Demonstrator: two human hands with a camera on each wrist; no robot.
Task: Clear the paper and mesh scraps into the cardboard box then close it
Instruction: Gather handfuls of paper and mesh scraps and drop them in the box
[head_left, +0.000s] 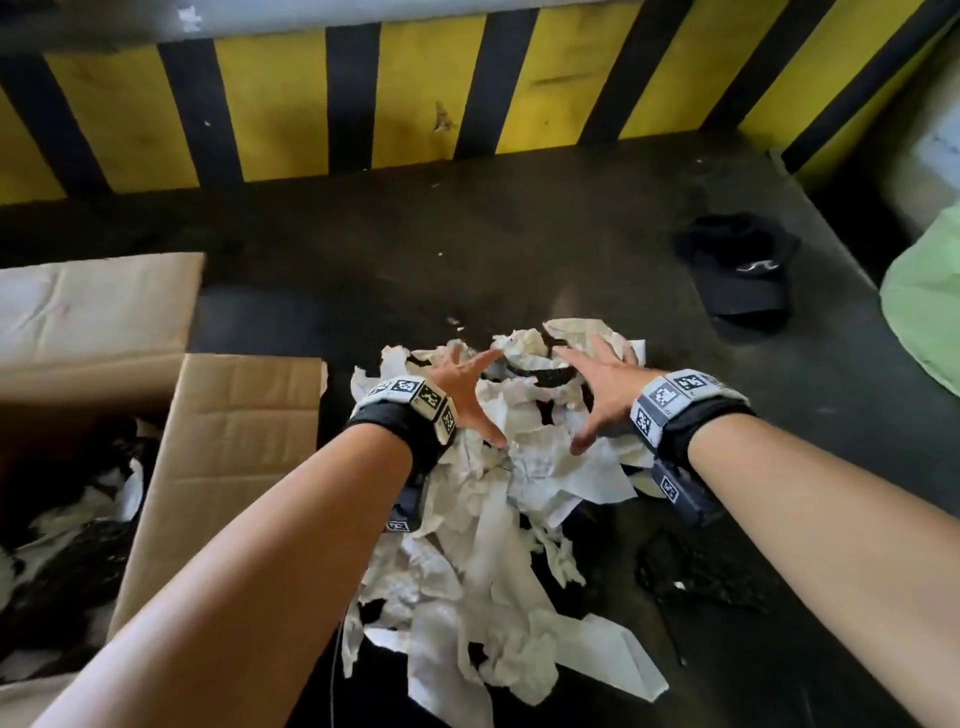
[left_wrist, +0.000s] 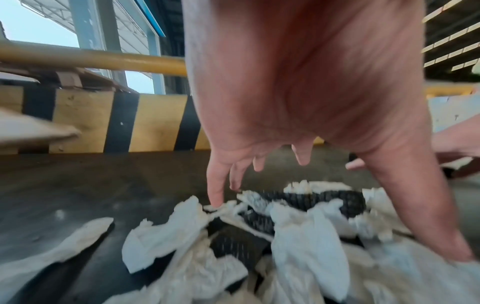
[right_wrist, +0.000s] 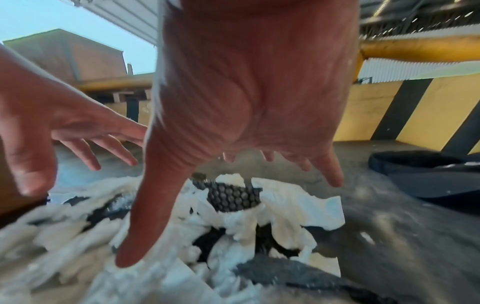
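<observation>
A heap of crumpled white paper scraps (head_left: 498, 499) lies on the dark floor, with black mesh strips (head_left: 540, 375) tangled among them. My left hand (head_left: 465, 387) and right hand (head_left: 602, 387) hover palm-down over the far end of the heap, fingers spread. In the left wrist view my left hand (left_wrist: 298, 168) has its little finger and thumb touching paper (left_wrist: 306, 236) around a black mesh piece (left_wrist: 335, 200). From the right wrist, my right hand (right_wrist: 233, 185) has its thumb tip on the paper (right_wrist: 280, 205) near a mesh piece (right_wrist: 231, 198). The open cardboard box (head_left: 228, 447) stands at the left, scraps inside.
A yellow-and-black striped barrier (head_left: 415, 93) closes the far side. A black cap (head_left: 740, 270) lies at the right, with a green bag (head_left: 930, 306) at the right edge. More black mesh (head_left: 696, 571) lies on the floor right of the heap.
</observation>
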